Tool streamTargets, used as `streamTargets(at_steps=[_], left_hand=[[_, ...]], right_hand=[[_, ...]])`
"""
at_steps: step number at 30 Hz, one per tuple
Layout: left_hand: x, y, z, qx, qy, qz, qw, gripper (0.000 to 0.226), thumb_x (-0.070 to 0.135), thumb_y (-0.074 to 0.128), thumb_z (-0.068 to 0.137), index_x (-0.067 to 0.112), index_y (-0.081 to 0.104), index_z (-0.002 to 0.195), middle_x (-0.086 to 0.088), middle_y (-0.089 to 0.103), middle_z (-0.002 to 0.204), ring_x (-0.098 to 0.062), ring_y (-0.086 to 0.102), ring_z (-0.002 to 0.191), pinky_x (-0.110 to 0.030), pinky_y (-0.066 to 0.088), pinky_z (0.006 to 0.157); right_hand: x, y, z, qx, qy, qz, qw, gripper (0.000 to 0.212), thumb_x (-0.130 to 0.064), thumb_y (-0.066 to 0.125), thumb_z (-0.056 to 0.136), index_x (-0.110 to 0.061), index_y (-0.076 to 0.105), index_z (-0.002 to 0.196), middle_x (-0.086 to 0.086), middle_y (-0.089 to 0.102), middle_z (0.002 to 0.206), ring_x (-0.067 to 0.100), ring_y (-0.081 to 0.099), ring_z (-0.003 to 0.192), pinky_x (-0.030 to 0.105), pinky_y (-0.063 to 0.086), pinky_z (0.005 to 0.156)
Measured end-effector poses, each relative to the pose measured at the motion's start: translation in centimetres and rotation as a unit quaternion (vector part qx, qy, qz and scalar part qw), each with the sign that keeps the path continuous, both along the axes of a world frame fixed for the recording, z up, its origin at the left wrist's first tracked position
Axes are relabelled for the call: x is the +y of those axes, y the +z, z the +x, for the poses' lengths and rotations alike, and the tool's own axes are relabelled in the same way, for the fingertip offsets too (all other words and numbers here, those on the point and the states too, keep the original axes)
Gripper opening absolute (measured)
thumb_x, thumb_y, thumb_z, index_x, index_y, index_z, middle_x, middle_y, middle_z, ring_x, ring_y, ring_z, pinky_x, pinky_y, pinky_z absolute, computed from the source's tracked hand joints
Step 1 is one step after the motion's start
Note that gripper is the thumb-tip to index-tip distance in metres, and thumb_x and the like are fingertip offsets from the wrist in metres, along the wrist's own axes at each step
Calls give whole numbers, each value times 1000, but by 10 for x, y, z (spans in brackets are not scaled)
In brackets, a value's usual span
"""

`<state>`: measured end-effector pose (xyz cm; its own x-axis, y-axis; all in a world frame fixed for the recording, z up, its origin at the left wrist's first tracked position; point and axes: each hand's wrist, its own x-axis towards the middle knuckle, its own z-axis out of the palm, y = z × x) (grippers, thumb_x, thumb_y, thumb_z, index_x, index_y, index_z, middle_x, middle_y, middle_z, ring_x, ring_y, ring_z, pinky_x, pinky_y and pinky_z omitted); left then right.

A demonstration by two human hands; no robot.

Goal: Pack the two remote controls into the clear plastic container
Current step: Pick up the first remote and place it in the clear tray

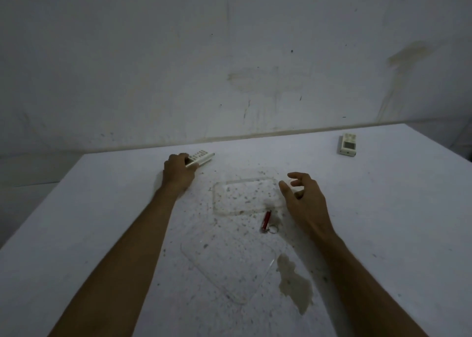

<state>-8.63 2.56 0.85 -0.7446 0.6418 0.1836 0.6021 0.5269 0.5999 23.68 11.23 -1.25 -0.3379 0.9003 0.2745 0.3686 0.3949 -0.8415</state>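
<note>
A long white remote control (201, 157) lies at the far left of the white table (370, 209), and my left hand (178, 173) is closed around its near end. A second, shorter white remote with a screen (347, 145) rests far off at the back right, untouched. The clear plastic container (245, 196) stands open in the middle of the table, hard to make out. My right hand (304, 196) hovers at the container's right rim with fingers spread and curled, holding nothing.
The clear lid (229, 262) lies flat in front of the container. A small red keychain light with a metal ring (266, 221) sits near the container's front right corner. A brownish stain (293, 283) marks the table beside the lid. A stained wall rises behind.
</note>
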Motion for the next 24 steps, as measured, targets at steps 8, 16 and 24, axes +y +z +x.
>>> streamTargets(at_steps=[8,16,24], left_hand=[[-49,37,77,-72,-228,185,953,51,34,77,89,22,63,137,6,64,132,-7,63,117,-22,54,95],[-63,56,99,-66,-302,138,941,52,37,82,83,26,67,132,15,68,125,2,64,113,-18,54,97],[-64,20,81,-142,-261,39,954,110,74,81,63,36,36,156,11,38,162,-13,39,147,-40,36,119]], right_hand=[[-14,42,-10,53,76,166,982,51,-40,63,96,-27,47,143,-7,49,137,3,54,102,17,44,85],[-10,82,-14,-155,232,224,934,50,-47,56,97,-26,54,141,-2,57,139,7,49,116,38,49,100],[14,71,-15,-232,252,130,930,49,-43,65,94,-20,59,138,-1,59,132,15,59,111,31,52,93]])
